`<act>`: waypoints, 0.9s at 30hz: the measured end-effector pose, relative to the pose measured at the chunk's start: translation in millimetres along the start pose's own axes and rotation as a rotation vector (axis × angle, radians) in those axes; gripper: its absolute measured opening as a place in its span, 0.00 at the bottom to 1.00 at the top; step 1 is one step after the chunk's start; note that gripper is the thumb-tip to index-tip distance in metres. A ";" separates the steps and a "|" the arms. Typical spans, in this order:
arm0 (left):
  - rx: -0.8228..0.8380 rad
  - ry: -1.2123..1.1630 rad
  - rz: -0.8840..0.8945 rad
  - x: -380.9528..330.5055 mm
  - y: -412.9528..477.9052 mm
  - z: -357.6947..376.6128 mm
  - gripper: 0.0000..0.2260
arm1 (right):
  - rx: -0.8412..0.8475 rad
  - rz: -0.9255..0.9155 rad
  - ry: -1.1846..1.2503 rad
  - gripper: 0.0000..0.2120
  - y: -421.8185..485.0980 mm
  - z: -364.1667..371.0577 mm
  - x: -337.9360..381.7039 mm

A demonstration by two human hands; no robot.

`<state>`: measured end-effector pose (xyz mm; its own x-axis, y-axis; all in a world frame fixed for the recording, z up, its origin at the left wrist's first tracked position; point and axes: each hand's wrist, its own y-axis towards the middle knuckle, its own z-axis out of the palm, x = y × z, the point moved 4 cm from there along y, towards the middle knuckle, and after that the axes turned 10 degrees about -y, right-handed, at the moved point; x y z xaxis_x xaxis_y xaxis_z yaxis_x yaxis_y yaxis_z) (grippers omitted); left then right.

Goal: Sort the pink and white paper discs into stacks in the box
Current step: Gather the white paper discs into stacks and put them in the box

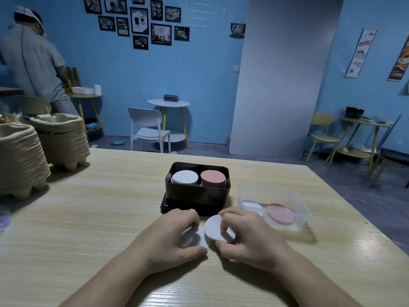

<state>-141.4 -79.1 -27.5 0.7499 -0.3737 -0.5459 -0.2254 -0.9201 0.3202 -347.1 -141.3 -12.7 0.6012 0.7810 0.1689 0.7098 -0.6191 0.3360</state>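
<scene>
- The left hand [174, 235] curls its fingers round a few white discs [190, 239], low over the table [88, 218].
- The right hand [245, 235] pinches one tilted disc [213, 228] between thumb and fingers. The two hands almost touch.
- Just behind the hands stands the box [197, 197]. Inside it, a white stack [184, 177] is on the left and a pink stack [213, 178] on the right, side by side.
- The near wall of the box stands between the hands and the stacks.
- Right of the box, near the table's right edge, a clear tub [305, 216] holds a pink disc [280, 213] and a pale disc [252, 205].
- To the left, a wide stretch of tabletop lies between the hands and two piles of pulp trays [20, 156].
- A person [33, 58] stands far behind, well apart.
</scene>
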 end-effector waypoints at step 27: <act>-0.184 -0.130 0.068 -0.1 -2.8 -4.5 0.24 | 0.027 -0.167 0.187 0.12 2.7 2.6 21.7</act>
<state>-138.0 -75.9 -24.8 0.6479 -0.4570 -0.6094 -0.1466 -0.8599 0.4890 -331.2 -126.3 -10.6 0.3982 0.8728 0.2822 0.8047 -0.4801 0.3493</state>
